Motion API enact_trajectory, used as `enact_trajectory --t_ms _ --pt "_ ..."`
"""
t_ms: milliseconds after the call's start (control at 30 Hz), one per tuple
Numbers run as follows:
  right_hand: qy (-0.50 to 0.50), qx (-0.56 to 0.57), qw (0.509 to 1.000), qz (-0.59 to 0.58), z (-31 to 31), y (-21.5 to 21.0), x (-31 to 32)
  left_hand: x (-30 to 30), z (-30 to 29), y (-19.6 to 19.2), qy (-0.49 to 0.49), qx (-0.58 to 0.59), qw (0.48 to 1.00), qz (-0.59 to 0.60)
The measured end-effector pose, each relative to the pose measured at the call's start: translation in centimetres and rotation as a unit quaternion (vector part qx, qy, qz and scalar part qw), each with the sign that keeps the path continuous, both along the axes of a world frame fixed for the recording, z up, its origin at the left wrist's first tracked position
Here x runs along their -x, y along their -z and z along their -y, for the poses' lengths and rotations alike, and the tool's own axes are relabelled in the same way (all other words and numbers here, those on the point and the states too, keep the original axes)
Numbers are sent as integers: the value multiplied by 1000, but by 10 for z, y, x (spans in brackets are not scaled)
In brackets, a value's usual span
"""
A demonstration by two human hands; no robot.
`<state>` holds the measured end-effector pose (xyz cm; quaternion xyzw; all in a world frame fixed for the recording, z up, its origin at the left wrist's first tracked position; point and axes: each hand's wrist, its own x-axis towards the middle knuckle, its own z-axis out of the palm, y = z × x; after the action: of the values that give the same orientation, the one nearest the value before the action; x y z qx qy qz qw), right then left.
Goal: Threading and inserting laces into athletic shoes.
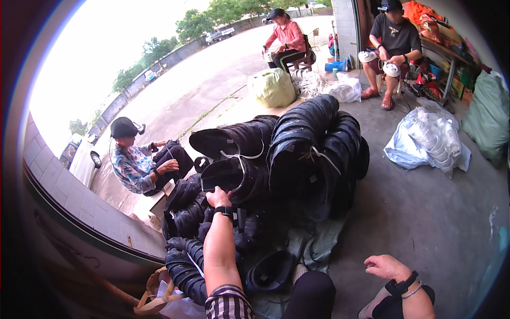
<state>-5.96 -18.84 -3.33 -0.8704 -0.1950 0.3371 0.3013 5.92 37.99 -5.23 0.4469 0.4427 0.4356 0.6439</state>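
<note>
Head view: the left hand point(218, 198) is at the near rim of a bundle of nested black pieces point(257, 178), which lies in the pile ahead of the person. Its fingers look bent, but I cannot tell how far they are closed or whether they grip the rim. The right hand point(387, 267) is apart from the pile, fingers loosely curled and holding nothing. Each piece looks light and bendy, probably springy rather than fragile; a whole bundle is likely bulky and apt to sag. Both sides of the rim seem the best hold, since the thin white string point(241, 156) could slip or cut in.
</note>
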Motion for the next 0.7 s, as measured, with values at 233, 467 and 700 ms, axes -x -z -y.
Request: enact_trajectory --t_ms 233,467,700 --pt "-15 11 1000 -13 -6 0 -1 11 -35 1 128 34 978 -161" --pt "-63 -2 998 -11 -15 8 -4 22 -47 19 122 -119 930 -326" --pt "-44 25 998 -23 -21 6 -6 28 -1 -11 107 -325 826 -449"
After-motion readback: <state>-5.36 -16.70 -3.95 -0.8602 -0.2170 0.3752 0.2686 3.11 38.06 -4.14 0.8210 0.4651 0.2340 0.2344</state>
